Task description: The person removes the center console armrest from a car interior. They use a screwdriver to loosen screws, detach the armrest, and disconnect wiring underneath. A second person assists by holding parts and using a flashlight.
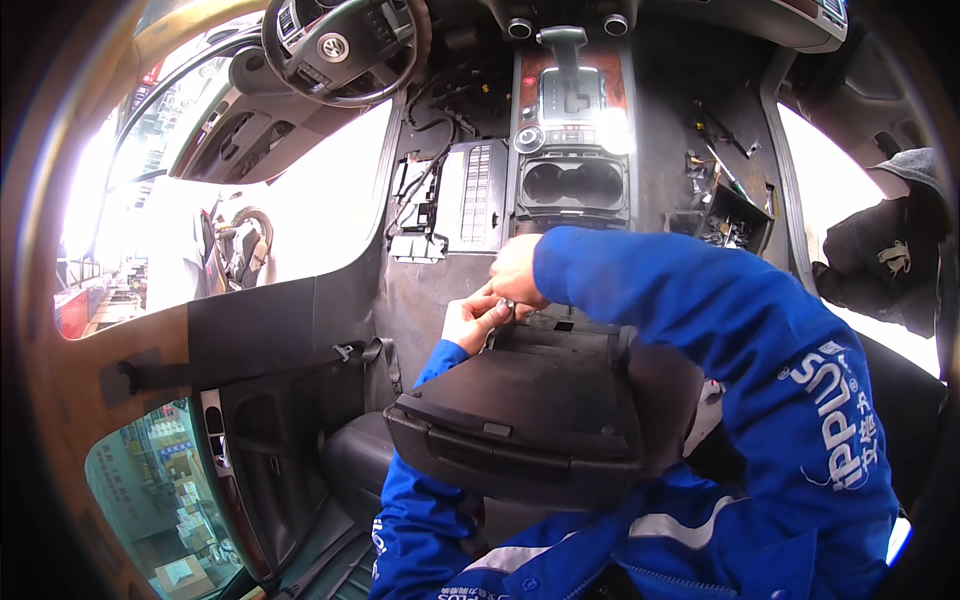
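Frame centre: left hand (468, 324) and right hand (516, 270), fingers bent, close together beside black, boxy plastic console (530, 395), presumably paired for steadiness; grasped item, if any, indiscernible.

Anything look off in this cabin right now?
Yes: left of the centre console, a ribbed grey box sits exposed where a front seat would normally be. Right of it, loose tools lie scattered beside a parts tray.

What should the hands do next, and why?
Maybe hold the left hand still and ease the right hand slowly, because they're close together just past the dark box, which hides part of the left sleeve. Anything between them is too small to tell.
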The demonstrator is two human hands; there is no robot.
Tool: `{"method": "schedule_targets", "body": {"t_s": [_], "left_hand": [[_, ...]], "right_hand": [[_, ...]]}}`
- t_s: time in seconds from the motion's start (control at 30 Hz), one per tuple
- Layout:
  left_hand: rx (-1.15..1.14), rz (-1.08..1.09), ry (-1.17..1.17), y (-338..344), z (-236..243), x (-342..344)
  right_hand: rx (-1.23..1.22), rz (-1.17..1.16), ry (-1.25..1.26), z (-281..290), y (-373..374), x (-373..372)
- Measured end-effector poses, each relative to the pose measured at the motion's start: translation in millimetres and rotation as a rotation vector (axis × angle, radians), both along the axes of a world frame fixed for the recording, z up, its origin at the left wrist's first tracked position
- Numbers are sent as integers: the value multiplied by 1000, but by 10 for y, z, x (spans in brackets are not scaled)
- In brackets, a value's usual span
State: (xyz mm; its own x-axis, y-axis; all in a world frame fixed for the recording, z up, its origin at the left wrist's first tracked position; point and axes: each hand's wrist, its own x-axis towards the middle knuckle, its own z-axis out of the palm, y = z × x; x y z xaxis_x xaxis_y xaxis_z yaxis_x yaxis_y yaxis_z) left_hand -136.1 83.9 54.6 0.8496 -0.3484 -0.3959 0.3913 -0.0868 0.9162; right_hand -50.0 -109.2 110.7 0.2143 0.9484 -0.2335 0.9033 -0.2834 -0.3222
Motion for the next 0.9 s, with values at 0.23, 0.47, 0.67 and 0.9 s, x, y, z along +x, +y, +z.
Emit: {"method": "schedule_targets", "body": {"t_s": [0.23, 0.47, 0.67, 0.9], "left_hand": [[148, -54, -44, 9, -46, 33], [45, 79, 0, 26, -79, -1], [60, 69, 126, 52, -58, -16], [29, 57, 28, 1, -108, -8]], "right_hand": [[-12, -726, 347, 98, -175, -696], [113, -385, 307, -127, -23, -272], [205, 133, -219, 5, 101, -70], [67, -440, 233, -4, -168, -595]]}}
